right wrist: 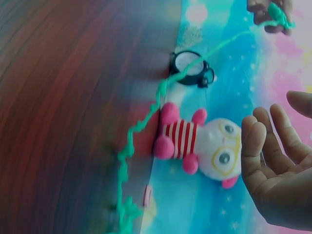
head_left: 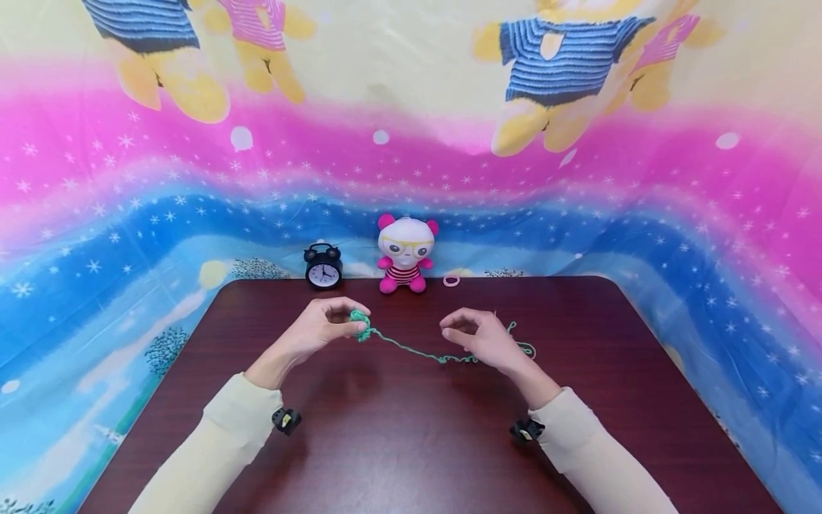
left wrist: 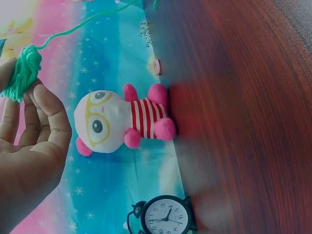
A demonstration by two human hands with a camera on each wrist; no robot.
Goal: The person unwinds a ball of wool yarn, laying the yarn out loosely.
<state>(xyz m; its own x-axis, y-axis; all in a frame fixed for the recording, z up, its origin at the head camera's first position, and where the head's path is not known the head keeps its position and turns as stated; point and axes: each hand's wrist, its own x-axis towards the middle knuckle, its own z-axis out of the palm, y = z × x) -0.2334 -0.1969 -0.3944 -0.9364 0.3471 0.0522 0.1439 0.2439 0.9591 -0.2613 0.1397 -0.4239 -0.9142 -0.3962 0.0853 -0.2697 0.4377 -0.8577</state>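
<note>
My left hand (head_left: 313,330) pinches a small wound bundle of green yarn (head_left: 359,325) between thumb and fingertips, raised over the table. In the left wrist view the bundle (left wrist: 25,70) shows looped strands. From it a yarn strand (head_left: 411,348) runs right, sagging towards the tabletop and passing behind my right hand (head_left: 491,341). That hand hovers at the right with its fingers loosely bent and the thumb apart, holding nothing. The right wrist view shows the crinkled, kinked yarn tail (right wrist: 130,141) hanging beside the hand. More loose yarn (head_left: 528,349) lies beyond the right hand.
A pink and white panda plush (head_left: 406,253) in a striped top sits at the table's back edge. A black alarm clock (head_left: 323,268) stands left of it, and a small pink ring-shaped item (head_left: 452,281) lies to its right. The dark wooden table (head_left: 398,442) meets a patterned cloth backdrop (head_left: 308,207).
</note>
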